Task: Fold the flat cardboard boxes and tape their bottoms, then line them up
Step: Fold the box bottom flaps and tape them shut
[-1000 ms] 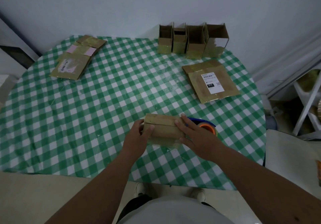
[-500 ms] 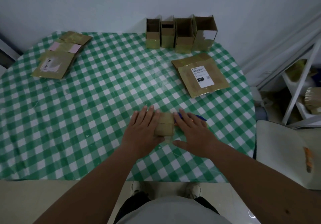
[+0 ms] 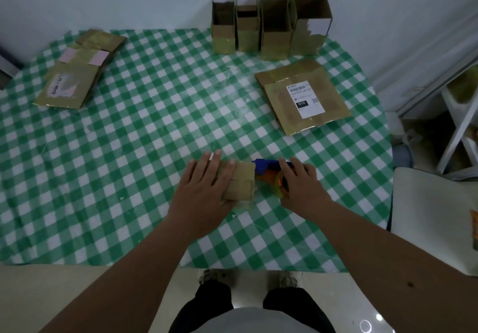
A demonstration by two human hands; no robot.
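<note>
One small box [image 3: 239,181] lies bottom-up near the table's [image 3: 129,151] front edge; left hand [image 3: 204,190] presses it with straight fingers, right hand [image 3: 302,188] curls over the tape dispenser [image 3: 271,175]. Light, stiff cardboard: probably best steadied by its sides.

- I see a table [image 3: 129,177] in green-checked cloth.
- On it: four upright boxes [image 3: 269,30], flat cardboard stacks left [image 3: 77,74] and right [image 3: 302,97], small box [image 3: 240,182], tape dispenser [image 3: 271,175].

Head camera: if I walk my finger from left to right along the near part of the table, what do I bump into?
Left hand → small box → tape dispenser → right hand.
</note>
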